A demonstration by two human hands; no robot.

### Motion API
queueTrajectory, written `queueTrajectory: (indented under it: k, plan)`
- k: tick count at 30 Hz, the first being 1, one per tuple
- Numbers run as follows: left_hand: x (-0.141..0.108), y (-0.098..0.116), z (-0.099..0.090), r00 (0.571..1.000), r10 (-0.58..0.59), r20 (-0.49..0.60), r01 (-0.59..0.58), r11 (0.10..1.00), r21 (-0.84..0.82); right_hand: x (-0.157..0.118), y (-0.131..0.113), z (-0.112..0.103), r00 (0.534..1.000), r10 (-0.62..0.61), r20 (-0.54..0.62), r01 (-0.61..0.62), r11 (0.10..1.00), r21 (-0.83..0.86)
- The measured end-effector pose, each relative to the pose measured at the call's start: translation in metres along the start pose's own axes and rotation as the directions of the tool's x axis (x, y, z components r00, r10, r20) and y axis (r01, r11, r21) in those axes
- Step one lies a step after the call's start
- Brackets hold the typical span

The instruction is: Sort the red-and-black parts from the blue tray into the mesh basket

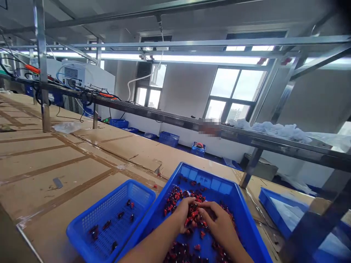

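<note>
A large blue tray [248, 219] holds many small red-and-black parts [175, 197], heaped in the middle and scattered along the sides and near end. Both hands are inside it, over the heap. My left hand [184, 212] is curled, its fingertips bent in among the parts. Facing it, my right hand [219, 219] has thumb and fingers bent inward, their tips close to those of the left. Anything between the fingertips is too small to make out. To the left stands a blue perforated basket [93, 215] with several dark-and-red pieces [106, 224] spread over its bottom.
Brown cardboard with tape seams covers the table [137, 146]. A metal post [251, 168] rises just beyond the tray's right corner, supporting a long rail [153, 115]. Another blue tray [287, 219] with white plastic stands right. A small grey piece [57, 183] lies left.
</note>
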State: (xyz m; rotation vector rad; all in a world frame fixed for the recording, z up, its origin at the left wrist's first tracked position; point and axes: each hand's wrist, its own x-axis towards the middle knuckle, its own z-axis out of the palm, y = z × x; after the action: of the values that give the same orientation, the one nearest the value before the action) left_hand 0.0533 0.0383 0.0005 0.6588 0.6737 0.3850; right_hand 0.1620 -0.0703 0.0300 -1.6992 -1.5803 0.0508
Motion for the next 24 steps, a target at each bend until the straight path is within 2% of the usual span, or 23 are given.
queueTrajectory:
  k: [4, 8, 12, 17, 20, 24]
  plan:
    - [-0.009, -0.002, 0.005, 0.998, 0.037, -0.059, -0.029, 0.989, 0.144, -0.009, 0.002, 0.014, 0.998, 0.068, -0.011, -0.067, 0.992, 0.103]
    - [-0.012, -0.008, 0.011, 0.992, 0.111, -0.052, -0.096, 0.968, 0.231, -0.008, 0.002, 0.019, 0.979, 0.205, -0.008, -0.198, 0.956, 0.217]
    - [-0.01, -0.016, 0.016, 0.994, 0.1, -0.048, -0.085, 0.963, 0.257, -0.007, 0.006, 0.018, 0.97, 0.242, -0.003, -0.231, 0.929, 0.289]
    - [-0.009, -0.02, 0.02, 0.998, 0.026, -0.064, -0.013, 0.98, 0.2, -0.006, 0.002, 0.004, 0.982, 0.186, -0.043, -0.167, 0.943, 0.288]
    - [-0.01, -0.019, 0.02, 0.998, 0.014, -0.065, -0.003, 0.988, 0.154, -0.006, -0.006, -0.004, 0.99, 0.069, -0.126, -0.043, 0.98, 0.196]
    - [-0.012, -0.016, 0.02, 0.998, -0.01, -0.068, 0.017, 0.994, 0.11, -0.009, -0.011, -0.007, 0.982, -0.116, -0.151, 0.137, 0.981, 0.136]
